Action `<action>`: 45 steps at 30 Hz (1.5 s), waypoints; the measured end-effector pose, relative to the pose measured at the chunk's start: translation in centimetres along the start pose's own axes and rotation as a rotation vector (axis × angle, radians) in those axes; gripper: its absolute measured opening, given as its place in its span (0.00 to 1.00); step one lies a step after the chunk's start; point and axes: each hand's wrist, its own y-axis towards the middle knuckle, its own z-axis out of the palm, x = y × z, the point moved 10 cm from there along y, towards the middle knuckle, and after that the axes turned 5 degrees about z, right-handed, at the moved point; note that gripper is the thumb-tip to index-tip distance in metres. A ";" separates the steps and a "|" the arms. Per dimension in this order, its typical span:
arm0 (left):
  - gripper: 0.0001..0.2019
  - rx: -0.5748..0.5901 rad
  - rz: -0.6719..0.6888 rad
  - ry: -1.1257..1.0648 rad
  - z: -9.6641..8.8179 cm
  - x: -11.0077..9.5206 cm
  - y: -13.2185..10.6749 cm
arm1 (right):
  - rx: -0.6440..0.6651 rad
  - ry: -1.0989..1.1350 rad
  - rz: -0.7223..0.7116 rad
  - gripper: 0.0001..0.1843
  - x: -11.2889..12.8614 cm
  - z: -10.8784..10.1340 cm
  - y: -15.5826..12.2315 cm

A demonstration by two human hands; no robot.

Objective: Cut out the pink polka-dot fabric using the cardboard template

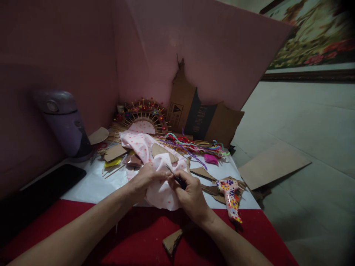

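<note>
Cloth point(163, 197) in left fingers point(157, 175) overlaps white sheet's point(85, 193) edge.

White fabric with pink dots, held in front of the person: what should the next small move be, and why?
Probably shift the left hand slightly away from the blades before any snip: it pinches the white fabric with pink dots, and the right hand holds what look like dark-handled scissors, tips close to the left thumb.

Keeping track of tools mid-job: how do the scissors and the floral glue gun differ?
The scissors are in the right hand; the glue gun lies unheld, partly on cardboard scraps. The scissors look dark, the glue gun brightly flower-patterned. The hand hides much of the scissors, while the glue gun shows nearly whole.
</note>
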 end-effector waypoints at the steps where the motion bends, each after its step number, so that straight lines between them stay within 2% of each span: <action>1: 0.12 -0.011 0.002 0.028 -0.1 0.0 0.0 | 0.001 -0.032 -0.021 0.08 0.4 0.0 -0.1; 4: 0.07 -0.052 -0.001 0.076 -0.2 -0.2 -0.1 | 0.009 -0.091 -0.101 0.06 1.6 0.2 -0.6; 8: 0.07 -0.038 -0.012 0.047 0.1 0.0 0.0 | 0.042 -0.138 -0.139 0.11 2.0 0.5 -0.9; 11: 0.07 -0.039 -0.007 0.042 -0.2 0.2 0.2 | 0.006 -0.110 -0.071 0.09 1.0 0.0 -0.5; 13: 0.08 -0.067 -0.015 0.021 -0.6 0.3 0.3 | -0.006 0.005 0.010 0.06 -0.2 -0.3 0.1; 16: 0.12 -0.079 -0.017 -0.020 -0.7 0.2 0.2 | -0.012 0.260 0.159 0.14 -2.2 -0.4 0.8; 18: 0.14 -0.072 -0.007 -0.027 -0.7 0.0 0.2 | -0.036 0.293 0.198 0.18 -2.9 -0.6 1.2; 24: 0.17 -0.140 0.032 -0.062 -1.0 -0.5 0.0 | 0.064 0.384 0.255 0.20 -3.2 0.9 1.2; 28: 0.18 -0.162 0.046 -0.111 -0.7 -0.8 -0.2 | 0.019 0.465 0.311 0.18 -3.8 0.7 1.0; 31: 0.20 -0.155 0.022 -0.142 -0.2 -0.7 -0.4 | 0.032 0.535 0.369 0.18 -4.2 0.9 0.9; 37: 0.19 -0.186 -0.017 -0.109 -0.5 -0.2 -0.4 | 0.027 0.506 0.337 0.19 -4.0 0.8 1.0; 45: 0.16 -0.128 -0.019 -0.176 0.5 0.2 -0.4 | -0.050 0.495 0.316 0.16 -4.5 0.2 1.2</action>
